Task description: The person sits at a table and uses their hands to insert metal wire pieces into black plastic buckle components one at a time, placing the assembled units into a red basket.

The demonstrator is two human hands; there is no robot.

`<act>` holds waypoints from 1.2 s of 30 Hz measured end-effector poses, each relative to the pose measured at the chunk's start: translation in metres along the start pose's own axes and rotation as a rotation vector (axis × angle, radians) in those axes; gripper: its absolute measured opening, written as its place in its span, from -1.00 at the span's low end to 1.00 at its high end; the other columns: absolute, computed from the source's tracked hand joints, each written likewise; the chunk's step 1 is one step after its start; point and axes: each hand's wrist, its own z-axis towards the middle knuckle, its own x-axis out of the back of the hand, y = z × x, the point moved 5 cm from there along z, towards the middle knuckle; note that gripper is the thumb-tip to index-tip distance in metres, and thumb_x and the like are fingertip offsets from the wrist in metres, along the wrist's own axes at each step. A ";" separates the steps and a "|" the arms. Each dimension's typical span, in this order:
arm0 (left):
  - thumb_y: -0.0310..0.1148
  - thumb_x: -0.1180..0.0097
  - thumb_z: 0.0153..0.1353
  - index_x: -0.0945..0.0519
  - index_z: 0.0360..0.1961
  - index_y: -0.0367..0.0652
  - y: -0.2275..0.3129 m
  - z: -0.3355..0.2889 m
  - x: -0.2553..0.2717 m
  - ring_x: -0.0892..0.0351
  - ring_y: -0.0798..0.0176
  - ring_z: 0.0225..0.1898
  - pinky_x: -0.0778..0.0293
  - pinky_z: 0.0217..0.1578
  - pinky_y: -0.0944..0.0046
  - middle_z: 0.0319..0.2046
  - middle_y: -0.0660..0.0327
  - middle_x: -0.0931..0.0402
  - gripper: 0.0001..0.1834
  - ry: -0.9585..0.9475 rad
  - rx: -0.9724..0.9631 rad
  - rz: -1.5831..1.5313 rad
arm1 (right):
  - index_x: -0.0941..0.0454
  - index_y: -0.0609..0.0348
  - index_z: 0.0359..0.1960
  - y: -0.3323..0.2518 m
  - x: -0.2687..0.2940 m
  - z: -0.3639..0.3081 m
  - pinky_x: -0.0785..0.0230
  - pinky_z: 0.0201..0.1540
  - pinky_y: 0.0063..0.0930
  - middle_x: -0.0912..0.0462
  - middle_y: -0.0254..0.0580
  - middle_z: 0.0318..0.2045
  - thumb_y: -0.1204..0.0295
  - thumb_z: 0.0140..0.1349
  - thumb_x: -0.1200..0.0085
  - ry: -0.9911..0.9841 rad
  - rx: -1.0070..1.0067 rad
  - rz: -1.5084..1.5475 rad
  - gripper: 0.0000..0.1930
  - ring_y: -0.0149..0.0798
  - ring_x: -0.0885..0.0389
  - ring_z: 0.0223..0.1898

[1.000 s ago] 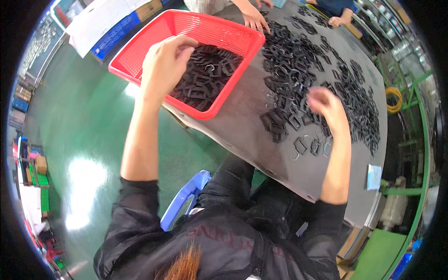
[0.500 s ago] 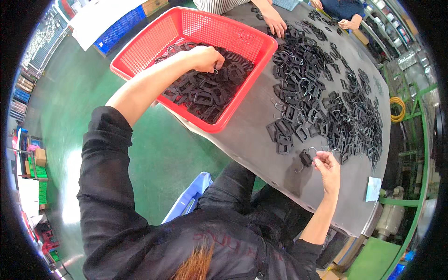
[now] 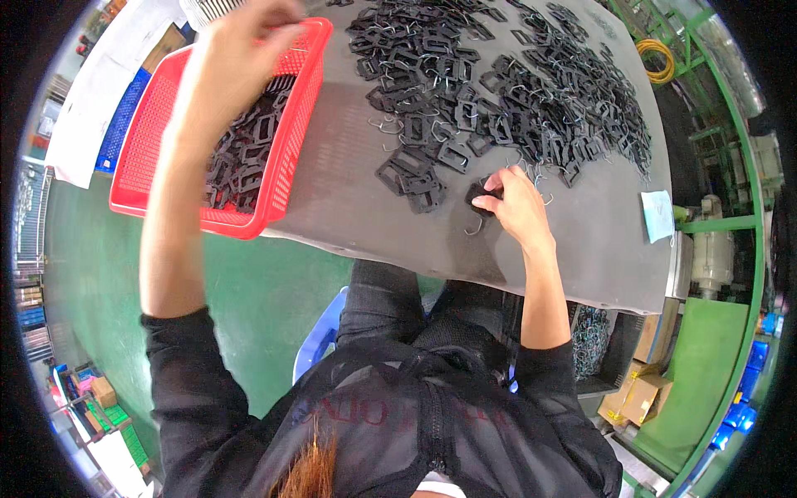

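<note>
My right hand (image 3: 520, 203) pinches a small black plastic piece (image 3: 482, 192) between thumb and fingers, low over the grey table (image 3: 349, 183). A thin metal hook (image 3: 474, 227) shows just below that piece. Raised over the far part of the red basket (image 3: 286, 166), my left hand (image 3: 241, 54) is smeared by motion, so its fingers and anything in them are unclear. Black rectangular frames (image 3: 249, 158) lie in the basket, partly hidden by my left forearm. Beyond my right hand spreads a heap of similar black frames (image 3: 440, 83), many with metal hooks.
A pale blue cloth-like sheet (image 3: 657, 217) hangs at the table's right edge, near green metal framing (image 3: 722, 224). Under the table stand a dark bin of metal parts (image 3: 591, 340) and a cardboard box (image 3: 643, 394). A blue seat (image 3: 320, 336) is beside my legs. Striped clothing (image 3: 212, 10) shows behind the basket.
My left hand has come up out of the frames in the basket and moved toward its far side. My right hand has closed around the black piece. The view has turned, shifting the scene.
</note>
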 end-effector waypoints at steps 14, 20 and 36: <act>-0.26 -0.14 0.06 -0.54 -0.22 -0.18 0.050 -0.036 -0.128 -0.50 -0.04 -0.14 -0.45 -0.17 0.02 -0.23 0.09 -0.48 -0.71 -0.570 -0.067 0.326 | -0.49 0.14 -0.28 -0.017 -0.001 0.027 -0.40 -0.23 -0.21 -0.61 -0.09 -0.36 0.20 -0.28 -0.40 -0.190 -0.007 0.124 -0.49 -0.04 -0.58 -0.29; -0.20 -0.10 0.11 -0.51 -0.29 -0.29 0.061 -0.049 -0.182 -0.52 -0.03 -0.16 -0.50 -0.19 0.04 -0.25 0.01 -0.48 -0.68 -0.530 0.007 0.403 | -0.51 0.22 -0.33 -0.033 -0.011 0.047 -0.41 -0.20 -0.20 -0.63 -0.06 -0.37 0.22 -0.28 -0.41 0.085 0.076 0.049 -0.51 -0.02 -0.60 -0.27; -0.51 0.04 0.12 -0.53 -0.25 -0.27 0.020 -0.065 -0.122 -0.55 -0.10 -0.26 -0.45 -0.18 0.05 -0.36 -0.10 -0.55 -0.82 0.131 0.237 -0.130 | -0.56 0.34 -0.47 -0.045 0.019 0.075 -0.34 -0.39 -0.42 -0.60 -0.12 -0.58 0.26 -0.04 -0.24 0.114 0.089 0.598 -0.68 -0.34 -0.53 -0.53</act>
